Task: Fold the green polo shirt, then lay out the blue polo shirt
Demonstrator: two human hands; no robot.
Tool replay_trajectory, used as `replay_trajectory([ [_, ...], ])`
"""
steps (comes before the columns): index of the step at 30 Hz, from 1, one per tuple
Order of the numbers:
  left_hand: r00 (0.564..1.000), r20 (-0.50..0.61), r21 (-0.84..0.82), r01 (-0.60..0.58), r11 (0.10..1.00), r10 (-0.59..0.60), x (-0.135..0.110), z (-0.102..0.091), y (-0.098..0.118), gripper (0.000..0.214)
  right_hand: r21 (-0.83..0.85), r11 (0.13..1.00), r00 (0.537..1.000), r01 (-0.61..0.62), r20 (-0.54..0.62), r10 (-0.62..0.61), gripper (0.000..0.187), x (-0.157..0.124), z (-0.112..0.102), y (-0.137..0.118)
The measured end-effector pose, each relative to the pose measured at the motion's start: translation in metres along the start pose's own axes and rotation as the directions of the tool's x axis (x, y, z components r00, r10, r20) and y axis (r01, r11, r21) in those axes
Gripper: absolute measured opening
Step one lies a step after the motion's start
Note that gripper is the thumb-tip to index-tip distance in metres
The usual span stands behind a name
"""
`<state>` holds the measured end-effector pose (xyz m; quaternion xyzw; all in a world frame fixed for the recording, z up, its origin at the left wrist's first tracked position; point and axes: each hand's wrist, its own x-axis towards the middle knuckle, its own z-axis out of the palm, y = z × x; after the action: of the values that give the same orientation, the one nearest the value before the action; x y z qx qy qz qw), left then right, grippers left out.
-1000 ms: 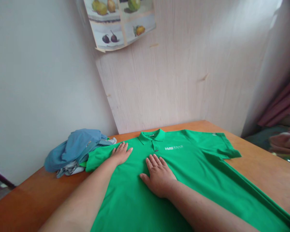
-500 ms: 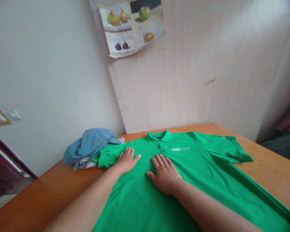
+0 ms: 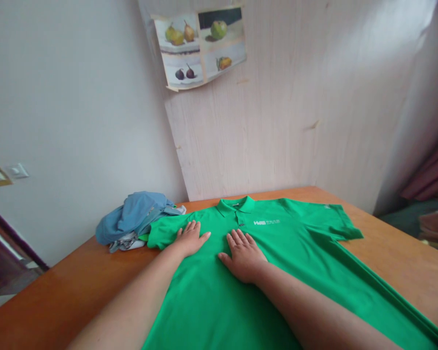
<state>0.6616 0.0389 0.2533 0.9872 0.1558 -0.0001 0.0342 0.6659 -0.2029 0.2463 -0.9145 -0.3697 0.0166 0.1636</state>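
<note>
A green polo shirt (image 3: 211,296) lies spread front side up, its collar toward the wall and white lettering on the chest. My left hand (image 3: 191,239) rests flat on it near the left sleeve, fingers stretched out. Just below the button placket, my right hand (image 3: 244,255) also lies flat on the cloth, thumb apart from the fingers. Neither hand grips the fabric. Soft creases run below the right sleeve, and the shirt's lower end passes out of view at the bottom.
A heap of blue and grey clothes (image 3: 136,218) sits by the left sleeve. The orange-brown wooden table (image 3: 65,291) meets a pale panel (image 3: 248,146) at the back, with a fruit picture sheet (image 3: 204,48) taped on it. Some dark red cloth (image 3: 428,167) hangs at the right.
The camera view has shifted slightly, so shirt and wall appear a little displaced. Both hands stay flat in nearly the same places on the shirt.
</note>
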Motion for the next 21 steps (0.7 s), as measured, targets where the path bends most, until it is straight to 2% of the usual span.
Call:
replay_trajectory([
  [5, 0.997, -0.053, -0.084, -0.055, 0.995, 0.050, 0.000, -0.011, 0.032, 0.082, 0.026, 1.000, 1.000, 0.001, -0.010, -0.001, 0.083, -0.001, -0.005, -0.002],
  [9, 0.993, -0.052, -0.132, -0.109, 0.985, 0.103, -0.008, -0.015, 0.059, 0.081, 0.055, 0.998, 0.993, -0.025, -0.116, 0.031, 0.069, -0.001, -0.010, -0.002],
  [11, 0.992, -0.048, -0.169, -0.125, 0.978, 0.118, -0.014, -0.011, 0.067, 0.079, 0.053, 0.998, 0.991, -0.039, -0.129, 0.045, 0.066, 0.000, -0.010, 0.000],
  [17, 0.989, -0.028, -0.250, -0.150, 0.957, 0.148, -0.031, 0.009, 0.071, 0.073, 0.024, 1.000, 0.999, -0.002, -0.050, 0.003, 0.070, -0.001, -0.007, 0.003],
  [19, 0.984, -0.106, -0.343, -0.168, 0.924, 0.140, -0.036, 0.008, 0.066, 0.068, 0.022, 1.000, 0.999, -0.006, -0.054, 0.007, 0.069, -0.002, -0.006, 0.004],
  [21, 0.969, -0.234, -0.481, -0.185, 0.857, 0.078, -0.042, 0.000, 0.054, 0.057, 0.014, 1.000, 0.998, -0.012, -0.061, 0.013, 0.069, -0.002, -0.006, 0.005],
])
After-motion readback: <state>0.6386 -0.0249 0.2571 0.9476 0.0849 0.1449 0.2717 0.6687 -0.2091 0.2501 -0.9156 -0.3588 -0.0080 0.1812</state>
